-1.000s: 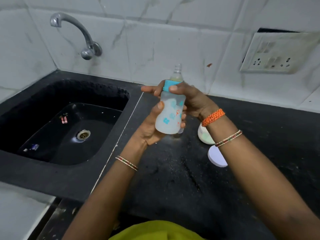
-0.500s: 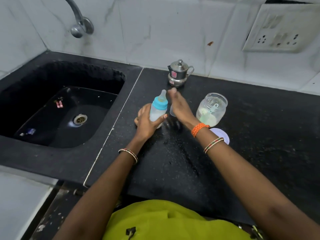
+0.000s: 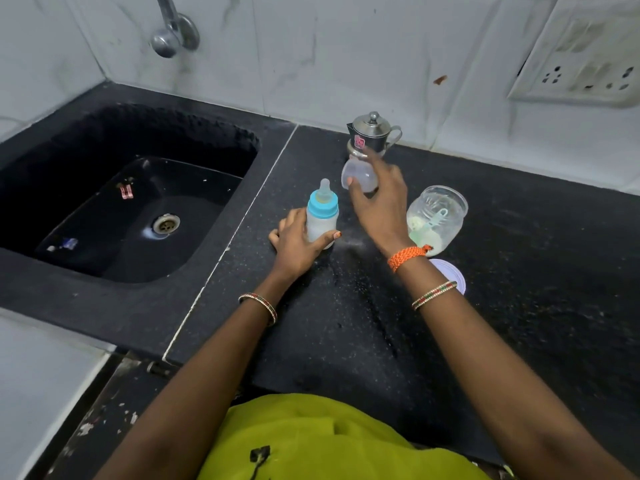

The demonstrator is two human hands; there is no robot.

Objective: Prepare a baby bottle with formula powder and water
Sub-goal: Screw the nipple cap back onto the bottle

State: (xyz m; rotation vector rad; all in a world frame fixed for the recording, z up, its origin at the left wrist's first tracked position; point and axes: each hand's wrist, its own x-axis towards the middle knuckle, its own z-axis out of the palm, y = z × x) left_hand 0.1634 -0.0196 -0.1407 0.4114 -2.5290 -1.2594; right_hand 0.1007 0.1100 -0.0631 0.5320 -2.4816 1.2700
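Observation:
The baby bottle (image 3: 322,216), with a blue collar, a clear teat and milky liquid inside, stands upright on the black counter (image 3: 346,323). My left hand (image 3: 298,242) grips its lower body from the left. My right hand (image 3: 379,199) holds the clear dome cap (image 3: 358,174) just above the counter, to the right of and behind the bottle. An open glass jar (image 3: 438,216) with pale formula powder and a light green scoop stands to the right, partly hidden by my right wrist.
A small steel pot (image 3: 372,135) with a lid stands by the back wall. The jar's white lid (image 3: 450,275) lies beside my right wrist. A black sink (image 3: 145,209) with a tap (image 3: 173,32) above is on the left. A wall socket (image 3: 581,64) is top right.
The bottle came down from chest height and now stands on the counter in my left hand. My right hand left the bottle's collar and picked up the clear cap.

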